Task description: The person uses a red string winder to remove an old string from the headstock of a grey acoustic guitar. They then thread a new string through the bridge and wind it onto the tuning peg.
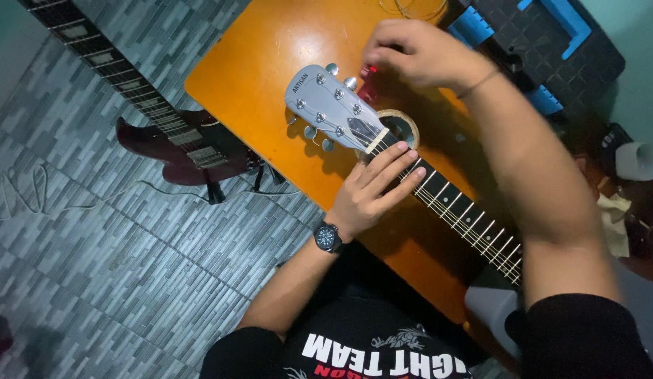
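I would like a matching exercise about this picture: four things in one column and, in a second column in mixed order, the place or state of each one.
Things:
1. left hand
2. right hand
3. red guitar
4. roll of tape

Places or states:
A. lies on the grey tiled floor
B. rests on the strings of the neck, next to the silver headstock
C. lies flat on the orange table, partly under the neck
D. reaches over the tuning pegs at the upper edge of the headstock

Pairs: 1-B, 2-D, 3-A, 4-C
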